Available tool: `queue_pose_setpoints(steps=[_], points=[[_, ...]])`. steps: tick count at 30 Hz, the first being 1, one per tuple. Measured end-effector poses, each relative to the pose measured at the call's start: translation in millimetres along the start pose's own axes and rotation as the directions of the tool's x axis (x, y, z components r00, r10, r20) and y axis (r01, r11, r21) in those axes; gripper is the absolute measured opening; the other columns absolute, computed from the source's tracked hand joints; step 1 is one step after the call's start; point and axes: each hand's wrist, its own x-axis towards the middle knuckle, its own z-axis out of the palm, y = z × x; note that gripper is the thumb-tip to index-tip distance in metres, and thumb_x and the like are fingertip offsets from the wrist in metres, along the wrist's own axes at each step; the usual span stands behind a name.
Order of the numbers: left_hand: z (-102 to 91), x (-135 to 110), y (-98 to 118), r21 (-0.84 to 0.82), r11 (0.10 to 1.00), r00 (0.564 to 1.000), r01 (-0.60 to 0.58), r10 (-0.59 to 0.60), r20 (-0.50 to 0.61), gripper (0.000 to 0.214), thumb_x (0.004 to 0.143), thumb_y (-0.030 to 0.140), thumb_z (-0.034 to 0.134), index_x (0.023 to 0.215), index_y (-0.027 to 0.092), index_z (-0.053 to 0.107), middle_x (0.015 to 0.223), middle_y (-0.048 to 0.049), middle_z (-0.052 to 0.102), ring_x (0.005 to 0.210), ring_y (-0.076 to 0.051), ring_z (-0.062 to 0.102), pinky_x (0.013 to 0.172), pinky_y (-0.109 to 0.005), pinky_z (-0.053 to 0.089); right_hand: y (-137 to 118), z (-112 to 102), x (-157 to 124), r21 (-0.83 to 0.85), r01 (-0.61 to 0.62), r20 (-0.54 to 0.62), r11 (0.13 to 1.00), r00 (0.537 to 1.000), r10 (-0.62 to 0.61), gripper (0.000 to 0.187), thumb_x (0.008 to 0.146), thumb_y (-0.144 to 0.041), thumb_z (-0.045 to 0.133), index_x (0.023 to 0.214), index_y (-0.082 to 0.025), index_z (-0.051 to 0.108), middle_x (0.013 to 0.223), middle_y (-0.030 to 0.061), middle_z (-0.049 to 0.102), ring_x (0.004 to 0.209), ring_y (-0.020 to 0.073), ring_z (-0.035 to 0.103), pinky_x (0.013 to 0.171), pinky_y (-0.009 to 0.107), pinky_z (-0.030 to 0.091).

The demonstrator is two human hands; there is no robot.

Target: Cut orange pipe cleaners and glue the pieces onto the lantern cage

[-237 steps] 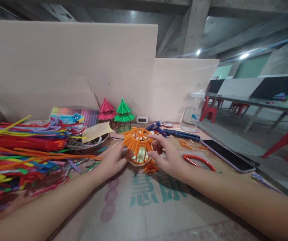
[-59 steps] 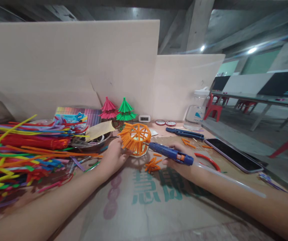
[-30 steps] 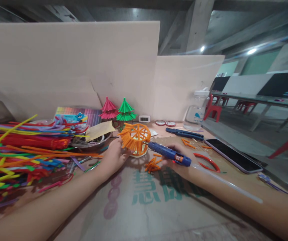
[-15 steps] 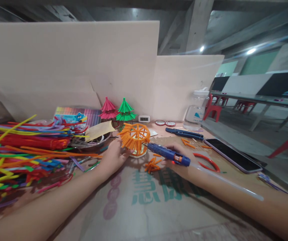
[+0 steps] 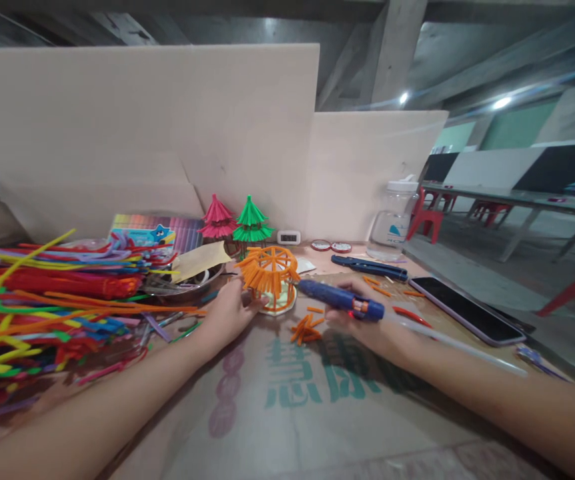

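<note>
An orange pavilion model (image 5: 266, 273), made of short pipe-cleaner pieces on a pale round base, stands in the middle of the work surface. My left hand (image 5: 231, 313) is closed at its left lower side, the fingertips at the model's edge. In my right hand (image 5: 355, 327) is a blue hot glue gun (image 5: 340, 298) with a lit red light and a long clear glue stick (image 5: 467, 348) out of its back. The gun's nozzle points at the right edge of the orange roof. Just below the model lies a small pile of cut orange pieces (image 5: 306, 329).
Bundles of coloured pipe cleaners (image 5: 57, 287) fill the left side, near a metal bowl (image 5: 187, 288). Behind stand pink (image 5: 216, 219) and green (image 5: 251, 220) pavilion models and a small clock (image 5: 288, 237). To the right are a utility knife (image 5: 369, 267), a phone (image 5: 465, 310) and a water bottle (image 5: 393, 220).
The glue gun's nozzle has shifted a little right and up along the orange roof's edge. My right hand moved with it, covering more of the red ring. The left hand barely moved.
</note>
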Motion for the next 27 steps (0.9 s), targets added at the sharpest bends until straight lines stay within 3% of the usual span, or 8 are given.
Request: queue_pose_setpoints(steps=[2, 4, 6, 9, 14, 20, 27], points=[[0.0, 0, 0, -0.007, 1.000, 1.000, 0.000, 0.000, 0.030, 0.043, 0.077, 0.040, 0.067, 0.113, 0.018, 0.057, 0.111, -0.0127, 0.068, 0.106, -0.030, 0.064, 0.090, -0.042, 0.052, -6, -8, 8, 0.049, -0.025, -0.057, 0.999, 0.998, 0.027, 0.027, 0.086, -0.045, 0.060, 0.098, -0.021, 0.059, 0.085, 0.0031, 0.071, 0.078, 0.0190, 0.067, 0.070, 0.030, 0.052], [-0.2, 0, 0, -0.017, 1.000, 0.999, 0.010, -0.009, 0.047, 0.045, 0.078, 0.041, 0.067, 0.115, 0.018, 0.056, 0.111, -0.0126, 0.068, 0.105, -0.030, 0.065, 0.090, -0.042, 0.052, -6, -18, 25, -0.003, -0.053, -0.079, 0.999, 0.995, 0.053, 0.030, 0.090, -0.046, 0.052, 0.081, -0.020, 0.063, 0.080, 0.0038, 0.071, 0.079, 0.0182, 0.067, 0.072, 0.028, 0.051], [-0.1, 0, 0, -0.023, 0.999, 0.998, 0.036, -0.035, 0.053, 0.044, 0.079, 0.042, 0.066, 0.114, 0.018, 0.056, 0.108, -0.0120, 0.069, 0.102, -0.030, 0.067, 0.088, -0.042, 0.053, 1, -25, 49, -0.079, -0.155, -0.037, 0.985, 0.988, 0.152, 0.037, 0.091, -0.049, 0.048, 0.082, -0.019, 0.068, 0.085, 0.0059, 0.073, 0.083, 0.0193, 0.068, 0.066, 0.025, 0.050], [0.2, 0, 0, -0.023, 0.998, 0.997, 0.061, -0.060, 0.055, 0.040, 0.080, 0.043, 0.064, 0.111, 0.017, 0.057, 0.104, -0.0109, 0.070, 0.098, -0.028, 0.067, 0.087, -0.042, 0.053, 25, -27, 90, -0.256, -0.300, 0.010, 0.919, 0.950, 0.313, 0.035, 0.085, -0.051, 0.057, 0.091, -0.019, 0.072, 0.088, 0.0059, 0.075, 0.080, 0.0197, 0.068, 0.056, 0.023, 0.047], [0.3, 1, 0, -0.029, 0.998, 0.996, 0.062, -0.060, 0.070, 0.035, 0.080, 0.042, 0.063, 0.104, 0.018, 0.058, 0.100, -0.0092, 0.070, 0.094, -0.026, 0.068, 0.086, -0.041, 0.054, 64, -11, 134, -0.362, -0.323, 0.028, 0.875, 0.934, 0.356, 0.034, 0.080, -0.045, 0.068, 0.092, -0.014, 0.074, 0.072, 0.0064, 0.071, 0.067, 0.0190, 0.065, 0.057, 0.025, 0.045], [1.2, 1, -4, -0.020, 0.998, 0.994, 0.065, -0.063, 0.087, 0.032, 0.082, 0.044, 0.061, 0.101, 0.019, 0.058, 0.101, -0.0094, 0.071, 0.094, -0.026, 0.069, 0.086, -0.042, 0.054, 88, 4, 143, -0.465, -0.280, 0.105, 0.840, 0.925, 0.366, 0.034, 0.080, -0.043, 0.069, 0.089, -0.010, 0.073, 0.072, 0.0076, 0.071, 0.066, 0.0185, 0.065, 0.057, 0.024, 0.045], [-1.0, 1, 2, 0.023, 0.998, 0.991, 0.057, -0.059, 0.121, 0.038, 0.085, 0.049, 0.056, 0.104, 0.017, 0.059, 0.102, -0.0103, 0.070, 0.097, -0.027, 0.068, 0.087, -0.041, 0.053, 87, -22, 125, -0.604, -0.112, 0.126, 0.789, 0.964, 0.234, 0.036, 0.080, -0.042, 0.069, 0.101, -0.013, 0.072, 0.099, 0.0131, 0.074, 0.087, 0.0244, 0.067, 0.071, 0.028, 0.046]])
